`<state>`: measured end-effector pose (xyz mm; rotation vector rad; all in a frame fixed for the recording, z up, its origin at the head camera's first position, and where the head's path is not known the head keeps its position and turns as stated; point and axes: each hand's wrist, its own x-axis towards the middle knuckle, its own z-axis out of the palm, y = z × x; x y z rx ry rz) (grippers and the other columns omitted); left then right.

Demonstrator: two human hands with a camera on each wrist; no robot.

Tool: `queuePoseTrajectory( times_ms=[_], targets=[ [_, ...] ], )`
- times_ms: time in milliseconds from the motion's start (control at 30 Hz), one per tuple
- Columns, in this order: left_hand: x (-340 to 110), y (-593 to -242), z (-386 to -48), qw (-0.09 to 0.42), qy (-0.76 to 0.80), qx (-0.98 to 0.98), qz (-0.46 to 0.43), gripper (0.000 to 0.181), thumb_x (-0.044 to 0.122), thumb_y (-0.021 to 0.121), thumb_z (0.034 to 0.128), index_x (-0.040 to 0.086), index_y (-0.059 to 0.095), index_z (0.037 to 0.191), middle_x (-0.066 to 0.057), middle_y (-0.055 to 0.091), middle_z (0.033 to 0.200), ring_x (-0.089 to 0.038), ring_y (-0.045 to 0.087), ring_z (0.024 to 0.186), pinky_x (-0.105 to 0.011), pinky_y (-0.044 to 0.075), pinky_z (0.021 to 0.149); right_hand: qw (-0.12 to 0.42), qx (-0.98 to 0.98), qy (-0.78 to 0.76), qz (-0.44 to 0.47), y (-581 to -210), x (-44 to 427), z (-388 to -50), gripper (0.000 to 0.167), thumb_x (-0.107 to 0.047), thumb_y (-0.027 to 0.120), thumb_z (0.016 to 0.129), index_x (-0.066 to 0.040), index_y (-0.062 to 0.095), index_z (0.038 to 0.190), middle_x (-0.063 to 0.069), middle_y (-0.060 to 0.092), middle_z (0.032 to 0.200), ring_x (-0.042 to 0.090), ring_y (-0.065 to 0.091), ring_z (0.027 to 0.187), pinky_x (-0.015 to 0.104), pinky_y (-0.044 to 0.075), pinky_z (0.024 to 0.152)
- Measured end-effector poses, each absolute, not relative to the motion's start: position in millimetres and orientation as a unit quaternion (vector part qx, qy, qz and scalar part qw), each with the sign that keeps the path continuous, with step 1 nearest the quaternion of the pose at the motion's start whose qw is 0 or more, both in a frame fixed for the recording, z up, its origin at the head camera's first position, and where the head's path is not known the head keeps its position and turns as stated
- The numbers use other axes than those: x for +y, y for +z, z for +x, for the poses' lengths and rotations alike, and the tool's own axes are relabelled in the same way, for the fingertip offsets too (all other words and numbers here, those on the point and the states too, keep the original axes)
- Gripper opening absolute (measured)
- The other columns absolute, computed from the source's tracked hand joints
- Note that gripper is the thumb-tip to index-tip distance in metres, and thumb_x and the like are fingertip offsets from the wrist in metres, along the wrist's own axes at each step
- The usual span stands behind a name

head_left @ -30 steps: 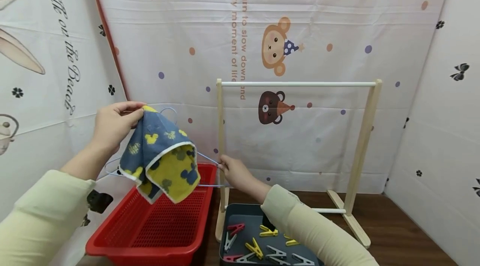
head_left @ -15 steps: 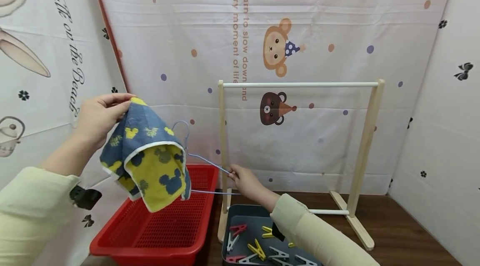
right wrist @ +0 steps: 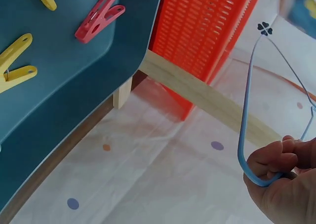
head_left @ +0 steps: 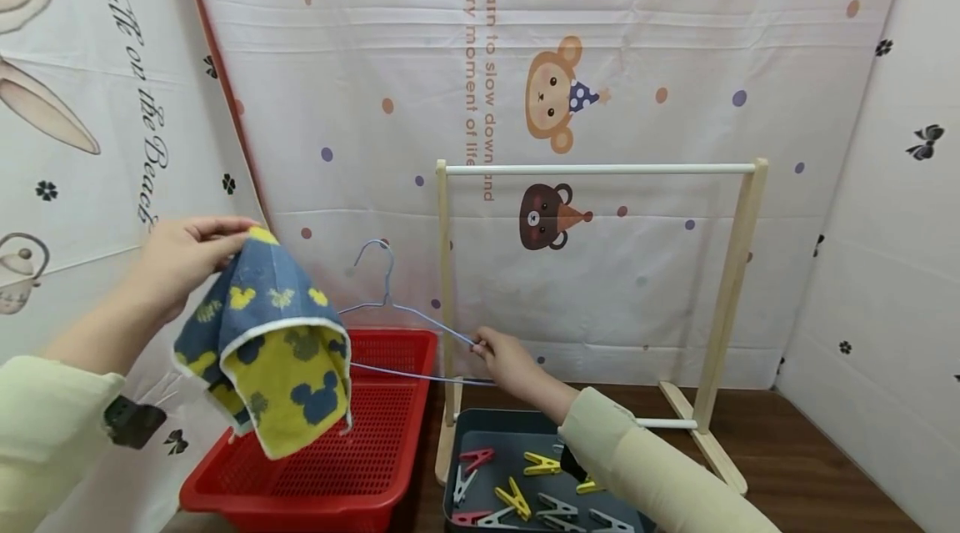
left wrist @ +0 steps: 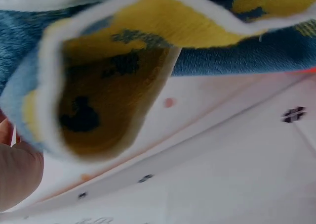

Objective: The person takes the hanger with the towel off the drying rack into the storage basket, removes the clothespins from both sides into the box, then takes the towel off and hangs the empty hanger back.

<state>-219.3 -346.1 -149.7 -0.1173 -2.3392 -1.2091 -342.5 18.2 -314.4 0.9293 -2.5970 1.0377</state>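
Observation:
My left hand [head_left: 180,262] pinches one corner of a small blue and yellow towel [head_left: 273,349] with a mouse-head pattern and white edging. The towel hangs folded from that corner over the red basket; its yellow side faces out below. In the left wrist view, the towel's white-bound folds [left wrist: 207,16] fill the upper part, with my thumb [left wrist: 19,174] at the left edge. A light blue wire hanger [head_left: 387,287] has its right end in the grip of my right hand [head_left: 517,370]. Behind the towel the hanger's left end is hidden; whether the two touch, I cannot tell.
A red perforated basket [head_left: 390,483] stands at the left. Right of it, a dark tray [head_left: 487,420] bears several red, yellow and grey clothespins [head_left: 513,498]. Behind the tray rises a wooden rack with a white top rail [head_left: 600,169]. Printed sheets surround the brown table [head_left: 802,466].
My left hand has carried the towel left, up at first and then down. My right hand has moved the hanger slightly right, so its hook and shoulders now show clear of the towel.

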Motion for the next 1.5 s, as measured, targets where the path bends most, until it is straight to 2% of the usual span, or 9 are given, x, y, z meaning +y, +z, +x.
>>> queuePoseTrajectory(
  times_ms=[133, 200, 367, 533, 733, 933, 1167, 1367, 1500],
  targets=[
    [-343.3, -174.8, -230.2, 0.220, -0.392, -0.893, -0.022, 0.041, 0.024, 0.054, 0.1053, -0.006, 0.061, 0.133, 0.033, 0.062, 0.083, 0.011, 0.062, 0.074, -0.010, 0.053, 0.069, 0.111, -0.883, 0.344, 0.299, -308.0, 25.0, -338.8, 0.013, -0.009, 0.053, 0.105, -0.003, 0.064, 0.103, 0.012, 0.070, 0.089, 0.013, 0.052, 0.068, 0.024, 0.040, 0.059],
    [-341.2, -186.2, -235.5, 0.208, -0.382, -0.900, -0.020, 0.046, 0.024, 0.055, 0.1049, -0.010, 0.058, 0.136, 0.025, 0.068, 0.089, 0.012, 0.063, 0.076, -0.010, 0.052, 0.070, 0.114, -0.884, 0.347, 0.294, -304.0, 28.1, -336.3, 0.012, -0.008, 0.054, 0.104, -0.003, 0.064, 0.102, 0.012, 0.070, 0.090, 0.014, 0.057, 0.069, 0.024, 0.045, 0.059],
    [-337.6, -208.6, -245.3, 0.183, -0.385, -0.904, -0.028, 0.043, 0.022, 0.056, 0.1045, -0.010, 0.061, 0.133, -0.004, 0.077, 0.108, 0.010, 0.064, 0.081, -0.011, 0.053, 0.073, 0.130, -0.886, 0.341, 0.286, -295.2, 35.3, -330.9, 0.010, -0.008, 0.056, 0.103, -0.003, 0.064, 0.100, 0.011, 0.071, 0.091, 0.014, 0.057, 0.072, 0.026, 0.048, 0.063],
    [-334.8, -225.7, -250.8, 0.169, -0.381, -0.909, -0.021, 0.041, 0.022, 0.056, 0.1043, -0.009, 0.063, 0.130, -0.017, 0.076, 0.115, 0.004, 0.067, 0.085, -0.017, 0.054, 0.074, 0.141, -0.892, 0.328, 0.278, -289.3, 42.4, -325.7, 0.010, -0.008, 0.056, 0.103, -0.003, 0.064, 0.100, 0.008, 0.067, 0.085, 0.014, 0.048, 0.069, 0.026, 0.040, 0.062],
    [-333.8, -241.5, -255.0, 0.168, -0.377, -0.911, -0.018, 0.037, 0.018, 0.057, 0.1040, -0.011, 0.065, 0.127, -0.022, 0.075, 0.113, -0.002, 0.065, 0.088, -0.028, 0.061, 0.083, 0.140, -0.893, 0.329, 0.273, -283.7, 50.1, -320.5, 0.010, -0.008, 0.054, 0.104, -0.003, 0.063, 0.103, 0.009, 0.067, 0.087, 0.015, 0.044, 0.065, 0.026, 0.037, 0.059],
    [-334.0, -256.3, -261.4, 0.186, -0.342, -0.921, -0.012, 0.030, 0.012, 0.061, 0.1001, -0.009, 0.070, 0.118, -0.025, 0.075, 0.110, -0.025, 0.068, 0.098, -0.050, 0.058, 0.090, 0.144, -0.893, 0.330, 0.270, -277.9, 56.2, -317.2, 0.009, -0.008, 0.055, 0.104, -0.005, 0.063, 0.100, 0.009, 0.065, 0.086, 0.015, 0.041, 0.063, 0.026, 0.035, 0.059],
    [-336.3, -270.7, -267.7, 0.208, -0.274, -0.938, -0.036, 0.024, 0.009, 0.064, 0.0952, -0.008, 0.075, 0.107, -0.025, 0.076, 0.099, -0.030, 0.069, 0.088, -0.049, 0.061, 0.078, 0.149, -0.897, 0.323, 0.262, -273.4, 63.6, -314.9, 0.010, -0.008, 0.055, 0.104, -0.003, 0.064, 0.102, 0.008, 0.063, 0.084, 0.015, 0.041, 0.063, 0.025, 0.035, 0.059],
    [-337.6, -278.9, -274.6, 0.196, -0.255, -0.947, -0.009, 0.026, 0.010, 0.063, 0.0951, -0.009, 0.074, 0.108, -0.028, 0.074, 0.105, -0.036, 0.068, 0.092, -0.057, 0.058, 0.085, 0.133, -0.896, 0.332, 0.263, -268.0, 71.6, -307.6, 0.012, -0.007, 0.053, 0.105, -0.003, 0.064, 0.104, 0.009, 0.062, 0.082, 0.014, 0.045, 0.061, 0.025, 0.038, 0.056],
    [-338.5, -283.4, -282.2, 0.183, -0.249, -0.951, -0.016, 0.024, 0.006, 0.062, 0.0946, -0.010, 0.073, 0.109, -0.029, 0.074, 0.107, -0.039, 0.069, 0.095, -0.055, 0.058, 0.083, 0.135, -0.896, 0.329, 0.267, -263.4, 79.2, -302.7, 0.012, -0.006, 0.053, 0.104, -0.002, 0.064, 0.104, 0.009, 0.061, 0.082, 0.014, 0.052, 0.065, 0.026, 0.041, 0.058]
  ],
)
